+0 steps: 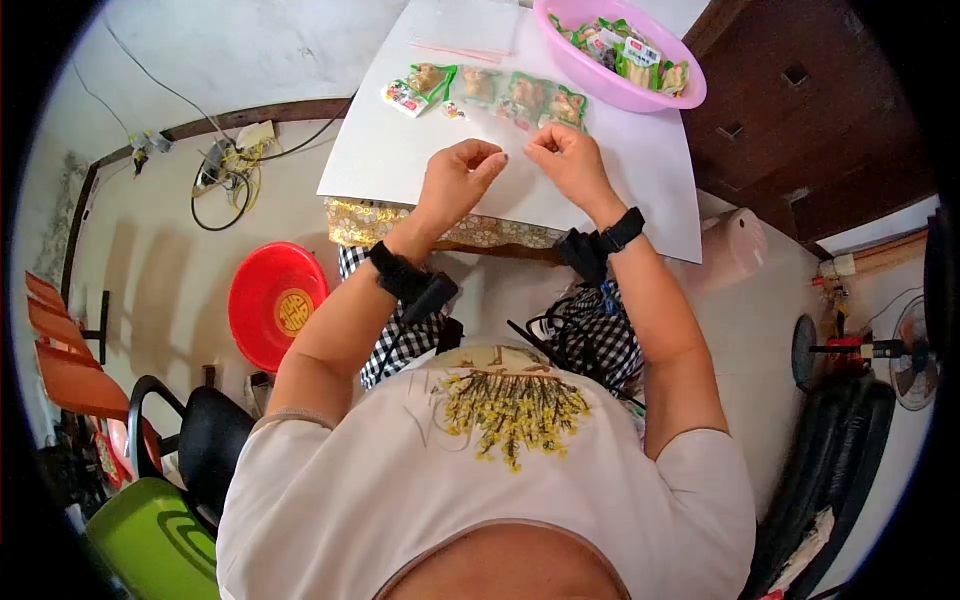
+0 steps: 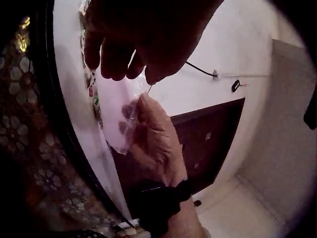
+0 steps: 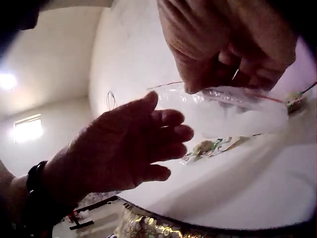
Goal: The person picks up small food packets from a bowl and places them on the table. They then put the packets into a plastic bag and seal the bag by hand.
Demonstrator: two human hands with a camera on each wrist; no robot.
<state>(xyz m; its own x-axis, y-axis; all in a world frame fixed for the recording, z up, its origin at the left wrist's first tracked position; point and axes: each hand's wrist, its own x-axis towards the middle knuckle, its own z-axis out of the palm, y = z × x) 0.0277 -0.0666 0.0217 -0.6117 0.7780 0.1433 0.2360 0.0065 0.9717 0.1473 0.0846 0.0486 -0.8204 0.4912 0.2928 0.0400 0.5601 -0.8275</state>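
Over the white table, my right hand point(image 1: 575, 170) pinches the top edge of a clear plastic bag with a red seal line; the bag point(image 3: 237, 119) hangs flat below the fingers in the right wrist view. My left hand point(image 1: 457, 184) is just left of it. In the right wrist view the left hand point(image 3: 124, 141) has its fingers apart and relaxed, its thumb near the bag's end; whether it touches cannot be told. Beyond the hands, several green-and-clear food packets point(image 1: 420, 88) lie in a row.
A pink basin point(image 1: 572, 72) with more packets stands at the table's far right. Flat clear bags point(image 1: 465, 30) lie at the far edge. On the floor are a red basin point(image 1: 250, 310) at left, cables point(image 1: 235, 165) and a green stool point(image 1: 150, 540). A fan point(image 1: 915, 355) is at right.
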